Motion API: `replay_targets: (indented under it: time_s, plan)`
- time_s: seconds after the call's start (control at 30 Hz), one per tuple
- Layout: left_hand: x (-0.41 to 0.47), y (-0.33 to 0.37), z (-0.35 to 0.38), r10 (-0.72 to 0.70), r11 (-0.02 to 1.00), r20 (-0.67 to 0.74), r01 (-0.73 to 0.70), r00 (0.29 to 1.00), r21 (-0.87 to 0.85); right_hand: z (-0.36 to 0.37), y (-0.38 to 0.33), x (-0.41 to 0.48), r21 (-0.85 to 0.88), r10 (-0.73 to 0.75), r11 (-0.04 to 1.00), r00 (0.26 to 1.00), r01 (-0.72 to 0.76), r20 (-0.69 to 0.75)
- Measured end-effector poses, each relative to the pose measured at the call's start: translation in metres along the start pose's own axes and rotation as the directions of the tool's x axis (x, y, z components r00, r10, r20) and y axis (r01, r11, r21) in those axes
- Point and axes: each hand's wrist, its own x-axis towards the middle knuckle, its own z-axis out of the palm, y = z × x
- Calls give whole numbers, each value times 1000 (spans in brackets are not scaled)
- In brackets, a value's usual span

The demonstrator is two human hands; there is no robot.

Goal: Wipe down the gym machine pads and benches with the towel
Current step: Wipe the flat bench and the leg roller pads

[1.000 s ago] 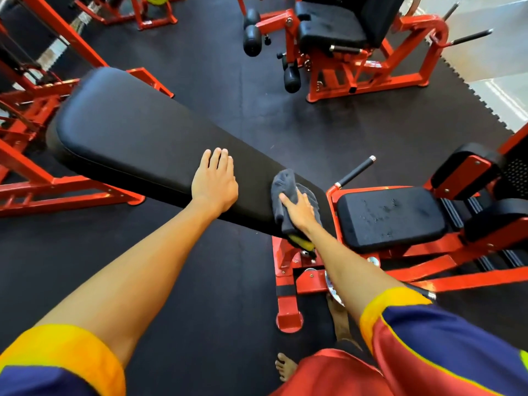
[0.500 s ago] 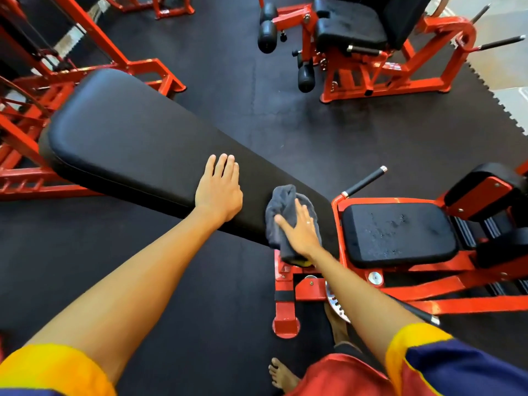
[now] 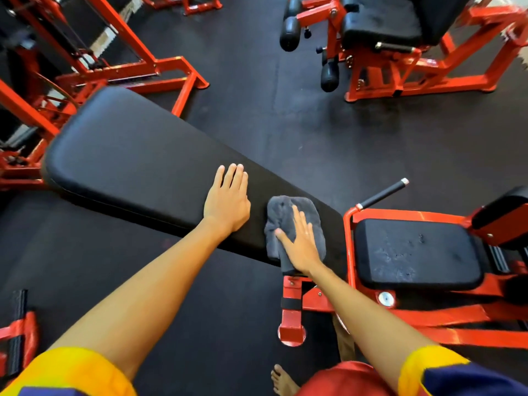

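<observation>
A long black bench pad (image 3: 137,164) slopes from the upper left down to the right, on a red frame. My left hand (image 3: 228,200) rests flat on the pad with straight fingers. A grey towel (image 3: 285,212) lies crumpled on the pad's lower right end, draping over the near edge. My right hand (image 3: 300,241) presses flat on the towel with fingers spread. To the right sits a smaller black seat pad (image 3: 414,252) with a worn, speckled surface.
Red machine frames (image 3: 94,67) stand at the upper left. Another red machine with a black seat (image 3: 383,24) and roller pads stands at the top right. A black-gripped handle (image 3: 383,194) sticks up beside the seat pad. Dark rubber flooring (image 3: 300,118) lies between. My bare foot (image 3: 283,381) is below.
My right hand has flattened on the towel and slid it slightly up the pad. The camera has tilted downward. My left hand stays flat in place.
</observation>
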Motion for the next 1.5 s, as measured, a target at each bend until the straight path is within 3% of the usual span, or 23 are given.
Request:
replay_targets:
  time_s: [0.1,0.2,0.27,0.37,0.5,0.57,0.67,0.8,0.87,1.03,1.13,1.23,1.33,1.5]
  plan:
    - [4,2,1,-11,1000,-8,11,1000,-28,-17,7,32,-7,226,973,965,-229,-137]
    - [6,5,1,-16,999,-10,16,1000,-42,-30,-28,88,-62,342,935,934,-349,-102]
    - [8,7,0,-22,999,-25,20,999,-50,-32,-60,114,-103,286,951,956,-292,-66]
    - [13,12,-1,-30,998,-12,29,999,-55,-23,-87,115,-139,47,989,999,-49,-15]
    - [20,17,2,-38,998,-16,37,999,-56,-23,-50,58,-46,-115,992,993,114,-27]
    - [24,19,4,-47,997,-18,45,999,-68,-31,-10,44,-68,-102,993,994,100,-33]
    - [27,22,8,-53,995,-22,51,998,-81,-47,30,66,-76,115,990,989,-122,-93]
    - [37,32,12,-53,995,-11,52,999,-83,-63,3,138,-174,254,946,959,-274,-128]
    - [37,36,14,-58,995,-11,57,998,-78,-61,-31,159,-215,249,945,968,-248,-21]
    - [41,42,18,-82,997,-22,81,996,-16,-56,-66,159,-135,35,991,992,-18,125]
    - [42,43,20,-90,996,-23,90,996,-19,-70,-30,150,-161,73,985,991,-55,113]
    - [43,44,22,-101,994,-37,100,994,-31,-87,5,155,-190,242,956,967,-224,74]
    - [44,44,22,-101,994,-22,101,995,-31,-82,-6,168,-214,319,931,944,-295,86]
    - [44,45,22,-106,994,-30,105,994,-30,-52,-59,161,-205,86,976,996,-76,37]
